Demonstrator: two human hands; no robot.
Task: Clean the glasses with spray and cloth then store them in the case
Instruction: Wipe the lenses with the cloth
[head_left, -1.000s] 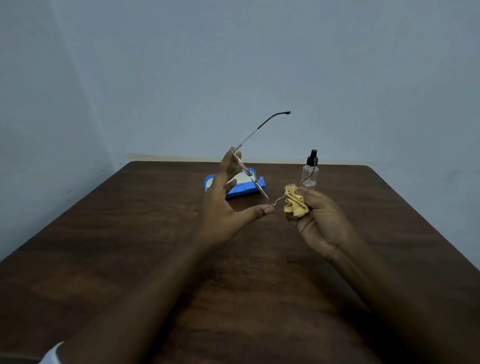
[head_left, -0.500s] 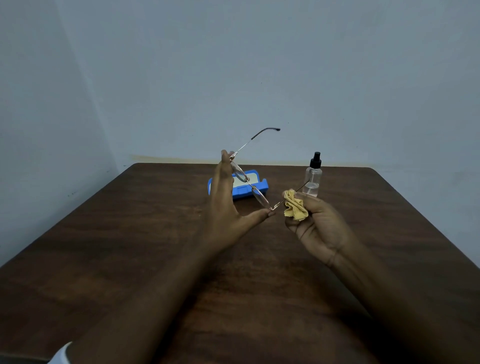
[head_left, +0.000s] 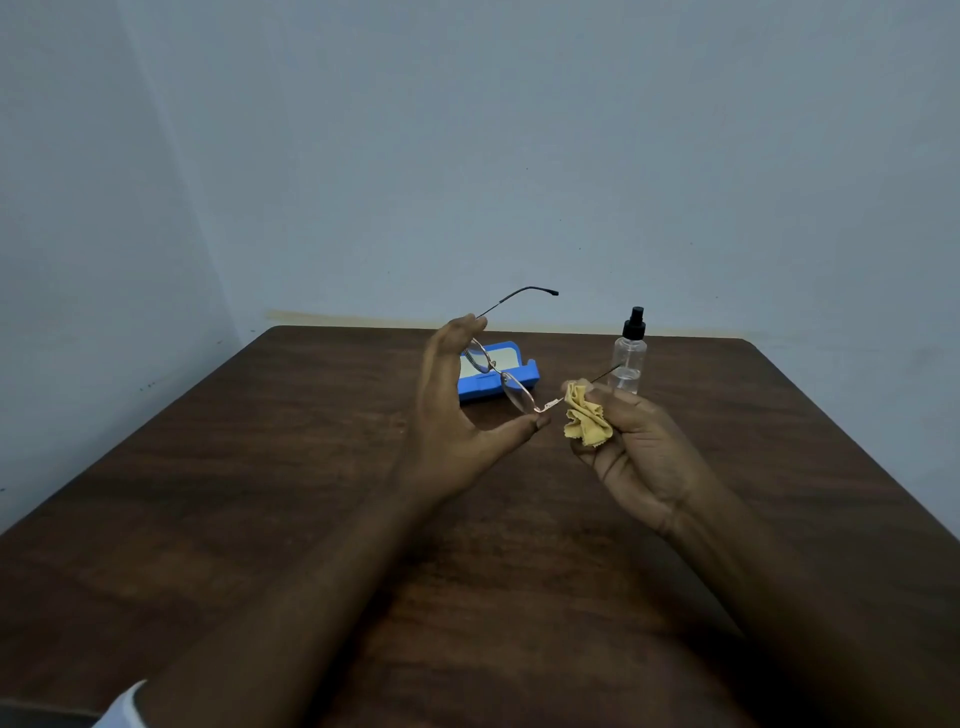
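Pinching thin wire-frame glasses (head_left: 501, 379) end-to-end w/ temples open, left hand (head_left: 457, 415); right hand (head_left: 631, 441) clutches crumpled yellow cloth (head_left: 587, 421).

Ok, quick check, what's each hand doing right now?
Left hand: holding the glasses by the frame ends, between fingertip and thumb.
Right hand: closed on the yellow cloth.

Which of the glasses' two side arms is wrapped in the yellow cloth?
The lower arm, toward the spray bottle; the right hand holds the cloth around it. The other arm sticks up bare.
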